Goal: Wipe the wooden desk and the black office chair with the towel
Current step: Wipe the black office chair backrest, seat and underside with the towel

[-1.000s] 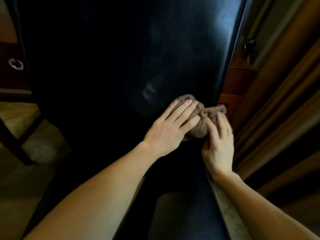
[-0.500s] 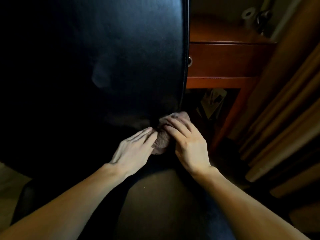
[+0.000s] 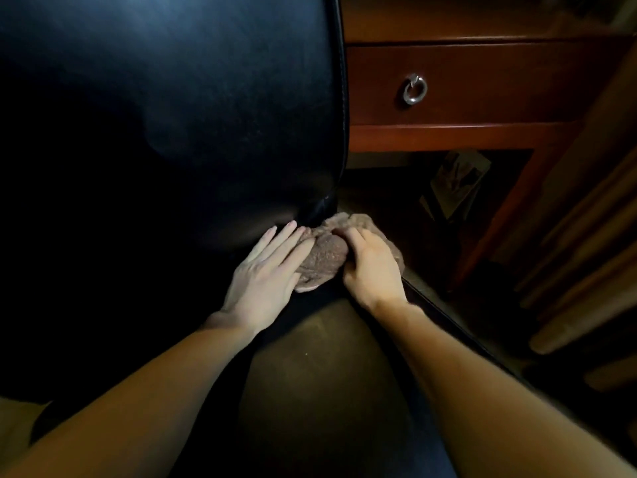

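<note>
The black office chair (image 3: 193, 108) fills the left and middle of the view, its leather backrest upright and its seat (image 3: 320, 374) below. A bunched brown towel (image 3: 322, 257) lies at the back right corner of the seat, where the backrest meets it. My left hand (image 3: 265, 274) lies flat with straight fingers against the towel's left side. My right hand (image 3: 370, 267) grips the towel from the right, fingers curled over it. The wooden desk (image 3: 482, 132) stands behind the chair on the right.
The desk has a drawer with a silver ring pull (image 3: 414, 89) and a slanting leg (image 3: 496, 222). A paper or magazine (image 3: 455, 182) lies on the floor under the desk. Brown curtain folds (image 3: 586, 253) hang at the far right.
Both hands and the towel have slid down the backrest's right edge to the seat's back corner. The view has swung so the desk drawer now shows on the right.
</note>
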The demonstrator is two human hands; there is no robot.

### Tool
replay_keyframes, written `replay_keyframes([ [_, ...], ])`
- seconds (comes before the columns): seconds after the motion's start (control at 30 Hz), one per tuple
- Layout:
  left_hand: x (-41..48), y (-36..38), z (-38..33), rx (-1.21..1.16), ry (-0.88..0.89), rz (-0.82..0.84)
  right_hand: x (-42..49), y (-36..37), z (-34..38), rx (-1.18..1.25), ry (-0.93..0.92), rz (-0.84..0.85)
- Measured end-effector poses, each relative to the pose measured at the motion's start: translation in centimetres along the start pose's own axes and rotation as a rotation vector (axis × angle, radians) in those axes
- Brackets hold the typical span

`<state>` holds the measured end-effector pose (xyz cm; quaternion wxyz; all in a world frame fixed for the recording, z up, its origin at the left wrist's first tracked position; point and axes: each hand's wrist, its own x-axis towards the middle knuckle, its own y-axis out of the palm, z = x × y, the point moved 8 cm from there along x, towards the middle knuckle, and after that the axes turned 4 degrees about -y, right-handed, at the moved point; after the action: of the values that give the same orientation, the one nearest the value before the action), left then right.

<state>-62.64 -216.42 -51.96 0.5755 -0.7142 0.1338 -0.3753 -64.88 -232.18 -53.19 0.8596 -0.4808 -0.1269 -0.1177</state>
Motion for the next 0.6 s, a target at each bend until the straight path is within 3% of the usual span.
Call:
replay_keyframes([
  [0.23,0.4,0.5,-1.1,0.015,0.1,0.013,-5.4,-0.9,0.1,-0.095,0.081,-0.074],
  [0.47,1.7,1.4,-7.2,-0.033,0.144,0.136,-10.5,-4.2,-0.5,-0.3,0.298,-0.185],
  [0.6,-0.1,-1.6,-10.4,-0.189,0.014,-0.021,-13.0,-8.3,-1.4,-0.436,0.358,-0.203],
])
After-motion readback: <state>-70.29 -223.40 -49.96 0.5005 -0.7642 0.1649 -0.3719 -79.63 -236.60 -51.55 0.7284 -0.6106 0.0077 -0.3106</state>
